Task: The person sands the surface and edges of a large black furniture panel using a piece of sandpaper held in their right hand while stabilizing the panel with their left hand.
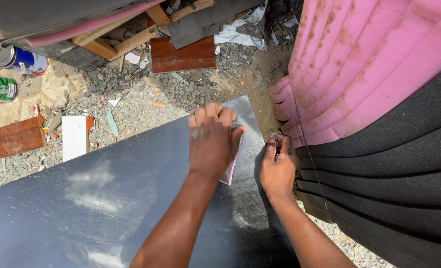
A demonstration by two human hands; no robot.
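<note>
In the head view, a dark grey board (pixel 106 198) is seen lying flat over gravel, and all places are given from it. A thin pink-edged pad (pixel 232 166), perhaps sandpaper or foam, is pressed flat onto the board near its far right corner by the left hand (pixel 211 141). The fingers (pixel 208 113) of that hand are held close together and curled over the pad's far edge, so that only a strip of the pad is seen past the palm's right side. The right hand (pixel 277 166) is rested on the board's right edge, its fingers bent and closed together around that edge; whether anything is pinched in them cannot be told.

Slipping is judged the main risk: the pad is worked close to the corner and could be pushed off it, dragging the knuckles over the edge. The board could also be shifted toward the pink and black foam (pixel 379 99) at its right if the steadying grip is loosened
</note>
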